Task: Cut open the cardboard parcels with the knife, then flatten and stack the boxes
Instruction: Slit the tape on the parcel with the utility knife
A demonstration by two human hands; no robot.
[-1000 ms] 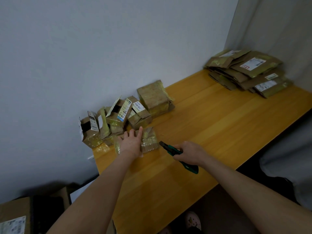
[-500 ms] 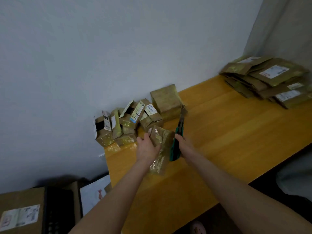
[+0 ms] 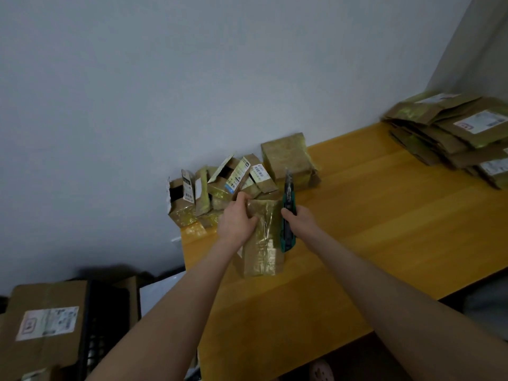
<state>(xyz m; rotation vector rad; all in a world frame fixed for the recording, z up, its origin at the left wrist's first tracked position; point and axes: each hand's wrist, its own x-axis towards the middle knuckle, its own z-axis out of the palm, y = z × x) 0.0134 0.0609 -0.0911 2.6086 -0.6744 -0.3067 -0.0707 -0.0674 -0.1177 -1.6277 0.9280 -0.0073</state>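
Since the job runs from cutting to stacking, things sit in stages across the frame. At lower left, off the tabletop (image 3: 384,229), a big box (image 3: 46,320) carries a white label whose print is too small to read. At the tabletop's left end the opened boxes (image 3: 209,188) lean by the wall with flaps up, probably parked there until they are flattened. Their labels show barcodes, and one has a blue strip, but no word is legible.

Just right of them, at centre frame, the left grip (image 3: 237,221) grasps the parcel (image 3: 262,243) by its upper left edge and holds it on end, likely to steady it and present a taped seam. I cannot tell whether its lower end rests on the tabletop. Glossy tape covers this face, and no label shows.

The right grip (image 3: 301,220) is clenched round the knife (image 3: 288,215), whose green handle lies along the parcel's right edge. The tip points up toward the wall, probably kept clear of the other fingers. I cannot tell whether the blade is out.

Behind the knife stands a sealed box (image 3: 286,158), which looks uncut. At upper right, well apart, lies the stack (image 3: 453,133) of flattened boxes, kept out of the cutting area. Its white labels are unreadable.
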